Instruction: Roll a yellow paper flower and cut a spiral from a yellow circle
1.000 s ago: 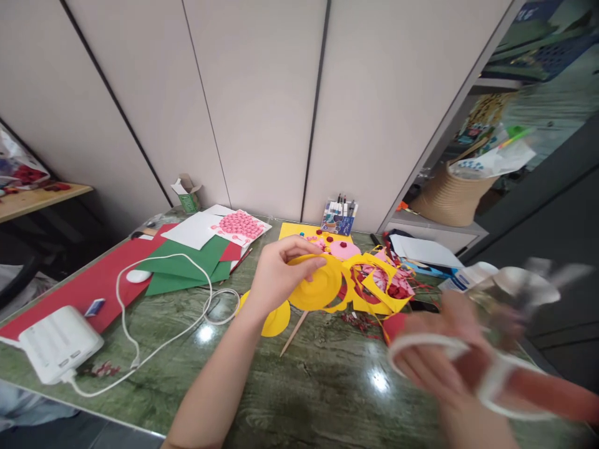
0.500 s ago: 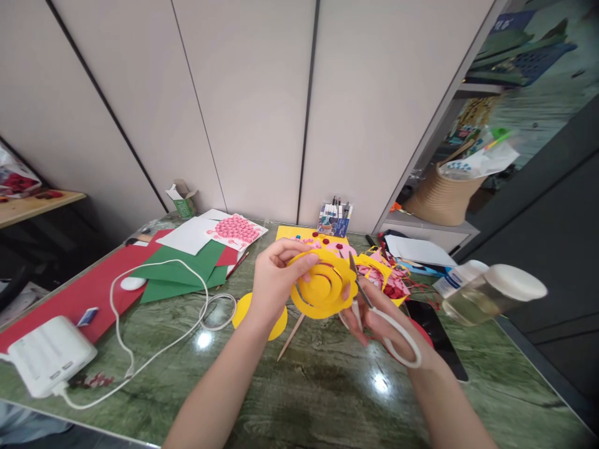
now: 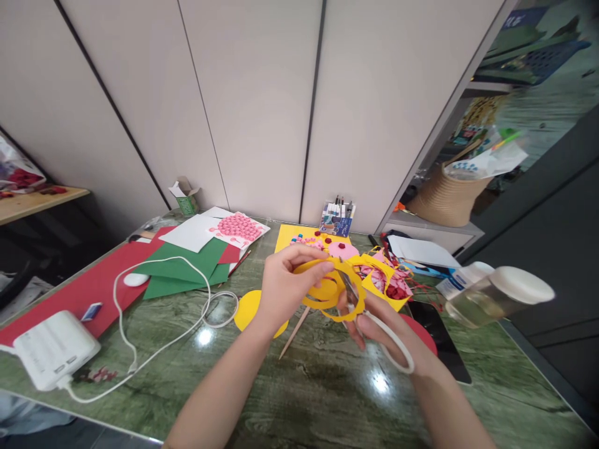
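Note:
My left hand pinches a yellow paper spiral with a scalloped outer edge, thumb on top, at the middle of the view. My right hand grips white-handled scissors, whose blades lie among the spiral's strips. The outer strip hangs apart from the inner coils, looping around the blades. Just left of my left wrist lies a yellow paper circle on the table. Beneath the spiral a pointed wooden stick rests on the tabletop.
Yellow and pink paper scraps, a phone and a clear bottle stand or lie to the right. At left are green paper, a white cable and a white charger. A pencil box stands behind.
The scissor blades have moved from the spiral's right edge in among its strips. The spiral has tilted, and its outer strip has opened away from the inner coils. The view has shifted slightly.

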{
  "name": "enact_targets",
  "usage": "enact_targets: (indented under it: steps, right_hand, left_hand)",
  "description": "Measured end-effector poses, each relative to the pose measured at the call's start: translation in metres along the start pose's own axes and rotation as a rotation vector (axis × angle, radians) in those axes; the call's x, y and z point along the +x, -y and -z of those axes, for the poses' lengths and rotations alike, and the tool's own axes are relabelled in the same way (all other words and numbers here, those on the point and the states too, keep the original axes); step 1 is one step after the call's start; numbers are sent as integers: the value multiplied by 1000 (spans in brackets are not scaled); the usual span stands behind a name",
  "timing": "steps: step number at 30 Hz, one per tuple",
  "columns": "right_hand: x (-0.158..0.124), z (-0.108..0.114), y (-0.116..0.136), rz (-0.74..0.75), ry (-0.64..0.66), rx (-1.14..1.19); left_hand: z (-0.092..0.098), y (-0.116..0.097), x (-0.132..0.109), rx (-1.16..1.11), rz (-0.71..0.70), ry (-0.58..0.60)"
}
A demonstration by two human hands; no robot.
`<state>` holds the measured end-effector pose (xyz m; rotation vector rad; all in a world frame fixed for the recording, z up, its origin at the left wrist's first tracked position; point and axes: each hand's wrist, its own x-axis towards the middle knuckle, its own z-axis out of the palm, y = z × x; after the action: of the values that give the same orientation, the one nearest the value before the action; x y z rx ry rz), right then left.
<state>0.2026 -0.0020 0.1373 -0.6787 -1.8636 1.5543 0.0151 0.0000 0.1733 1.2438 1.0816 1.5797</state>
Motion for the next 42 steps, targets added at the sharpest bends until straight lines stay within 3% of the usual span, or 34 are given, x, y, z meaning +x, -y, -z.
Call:
enact_targets:
  steps: [12,18,21,27,42]
  right_hand:
    - [2,-4,3,-27,32,-13]
    - [1,-2,0,-24,-15,-64]
    - [1,0,1,-21,-17,-62]
    - [1,0,2,-38,-11,-58]
    - [2,-4,9,-71,3,-65]
  left_hand:
    - [1,1,-1,145,-79,-38]
    - [2,-2,-1,174,-104,85]
    - [3,-3,-1,169,-132,92]
    - [7,-4,3,76,15,78]
    - [19,-8,9,88,47,140]
